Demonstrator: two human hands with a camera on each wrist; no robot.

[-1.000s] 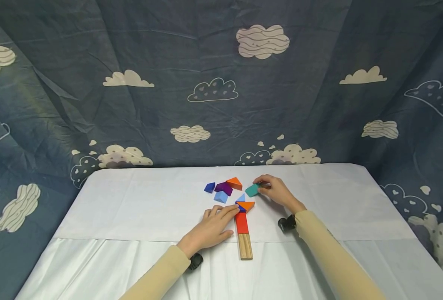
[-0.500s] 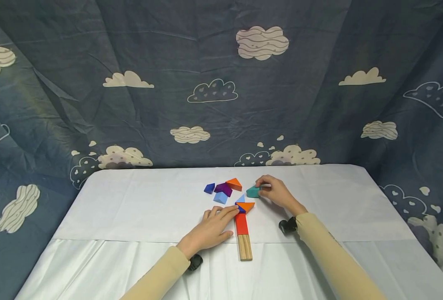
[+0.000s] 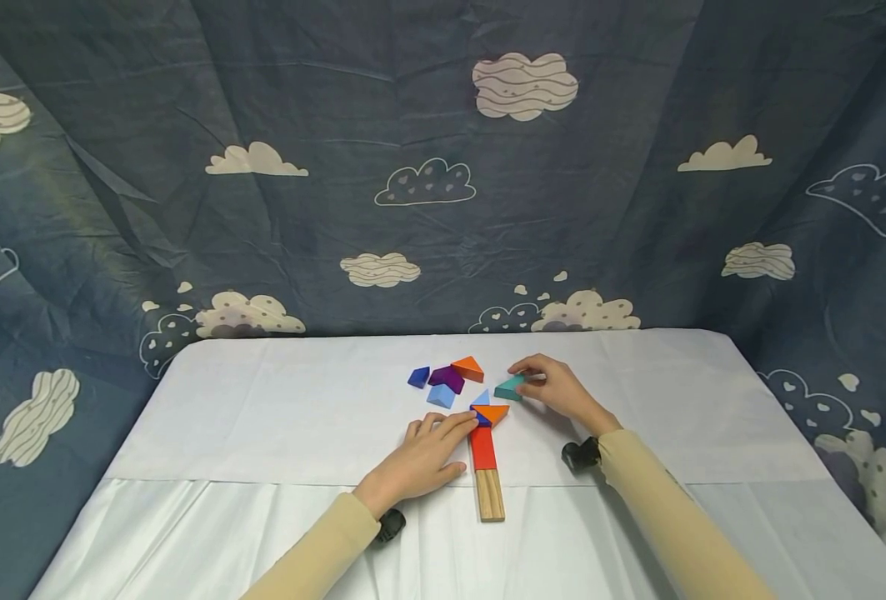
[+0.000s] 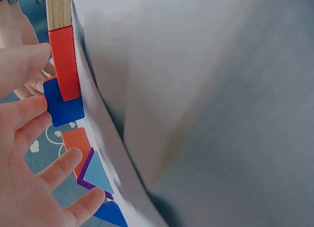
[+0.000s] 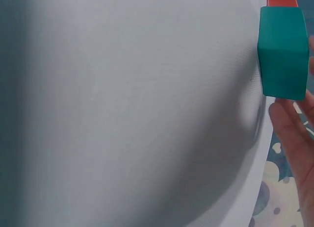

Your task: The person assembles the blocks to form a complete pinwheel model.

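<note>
At the left of the head view a tan sleeve (image 3: pixel 315 546) with a black wrist device (image 3: pixel 392 525) leads to the left hand (image 3: pixel 417 460), which lies low over the white-covered table (image 3: pixel 210 442); its fingers are spread and fairly straight, and one fingertip touches a blue block (image 3: pixel 478 421). Beyond this hand sits a loose cluster: a dark blue block (image 3: pixel 418 377) at the far left, then a light blue block (image 3: pixel 441 396) in front of a purple block (image 3: pixel 450 379), and an orange block (image 3: pixel 468 368) behind and to the right. Next comes a row of pieces running toward the person: a light blue triangle (image 3: pixel 482 398) at the far end, the blue block with an orange triangle (image 3: pixel 494 413) on its right, a red block (image 3: pixel 483 448), and a wooden block (image 3: pixel 490 497) at the near end. To the right of the row's far end, a teal block (image 3: pixel 509 387) stands well short of the table's back edge, pinched between the thumb and fingers of the right hand (image 3: pixel 560 392). Farther right are a second black wrist device (image 3: pixel 581 454) and another tan sleeve (image 3: pixel 675 517).
</note>
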